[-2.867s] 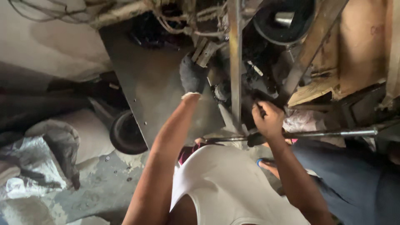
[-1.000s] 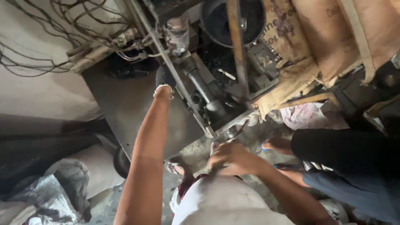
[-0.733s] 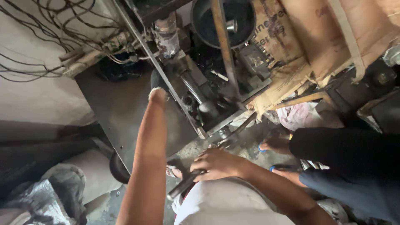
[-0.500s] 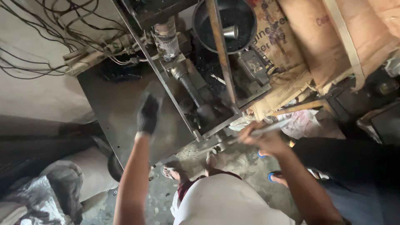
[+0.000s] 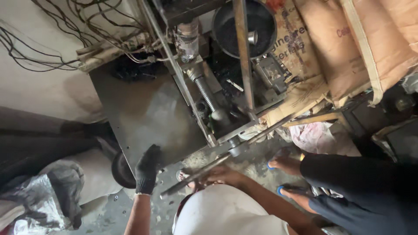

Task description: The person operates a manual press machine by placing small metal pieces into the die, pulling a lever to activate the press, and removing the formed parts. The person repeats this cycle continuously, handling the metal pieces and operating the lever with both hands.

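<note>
My right hand (image 5: pixel 221 176) grips a long steel rod (image 5: pixel 261 132) close to my body. The rod slants up to the right and passes through a round fitting (image 5: pixel 237 148) at the base of a metal screw press (image 5: pixel 204 89). My left hand (image 5: pixel 147 169), in a black glove, rests with its fingers up against the lower edge of a dark steel panel (image 5: pixel 143 115) and holds nothing. A threaded screw shaft runs down the press frame above the fitting.
Another person's legs in dark trousers (image 5: pixel 348 178) and feet in blue sandals (image 5: pixel 283 164) stand at the right. Brown sacks (image 5: pixel 370 39) are stacked at the upper right, beside a black bowl (image 5: pixel 261 21). Loose wires (image 5: pixel 52 39) hang at the upper left, and crumpled plastic (image 5: pixel 39 200) lies at the lower left.
My gloved left hand has dropped from the press frame down the panel to its lower edge. My right hand took the rod and now holds it low, set through the fitting.
</note>
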